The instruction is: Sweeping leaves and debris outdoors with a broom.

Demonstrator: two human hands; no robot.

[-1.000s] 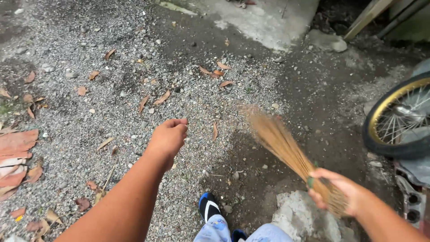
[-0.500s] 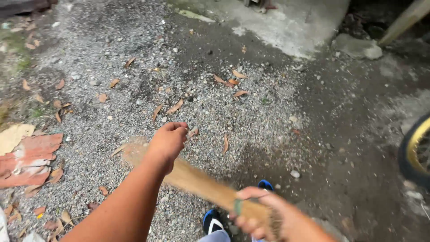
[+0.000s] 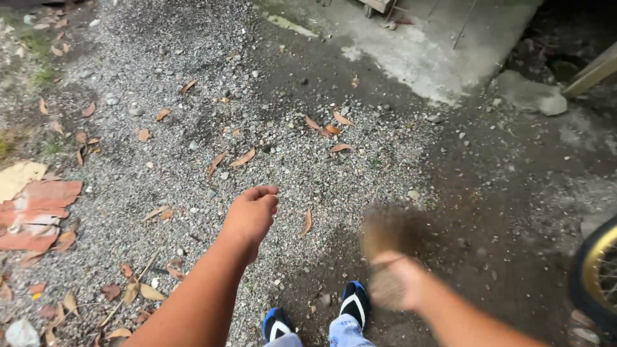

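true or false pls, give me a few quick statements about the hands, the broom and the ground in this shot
1. The right hand holds a straw broom. True.
2. The left hand also clasps the broom. False: it hangs free in a loose fist over the gravel.
3. Dry leaves lie scattered on the gravel. True.
4. The person is barefoot. False: blue and black sandals show on the feet.
5. A gold-rimmed wheel is at the right edge. True.

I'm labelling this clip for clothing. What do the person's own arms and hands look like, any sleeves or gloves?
Both forearms are bare, with no sleeves in view. The left hand has no glove, ring or watch showing. The right hand is motion-blurred; no glove is apparent.
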